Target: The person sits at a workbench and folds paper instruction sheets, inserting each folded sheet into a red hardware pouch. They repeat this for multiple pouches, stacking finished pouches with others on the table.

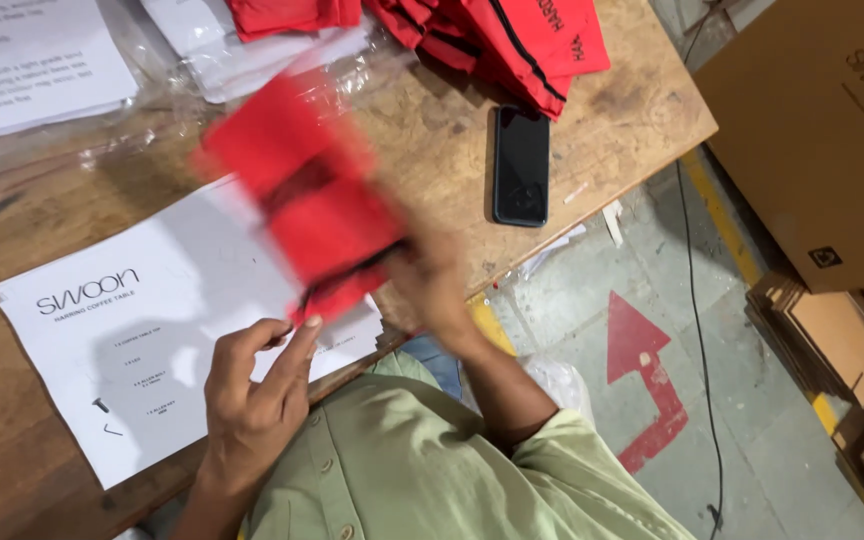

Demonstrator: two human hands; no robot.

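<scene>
- Red pouch (312, 205), blurred with motion, is over the middle of the wooden table (12, 470), above the stack of white sheets (112, 350) at the near edge.
- Your left hand (252, 400) touches the pouch's lower corner, fingers loosely curled, gripping nothing.
- Your right hand (432, 285) pinches the pouch's right edge; you seem mid-handling, and steadying it likely needs both hands.
- Black phone (521, 165) lies near the right edge.

Left hand (252, 395) sat low, palm down, fingers (297, 345) curled with tips pinching. Right hand (432, 280) was blurred, raised, gripping; forearm angled back to a pale green sleeve.
</scene>
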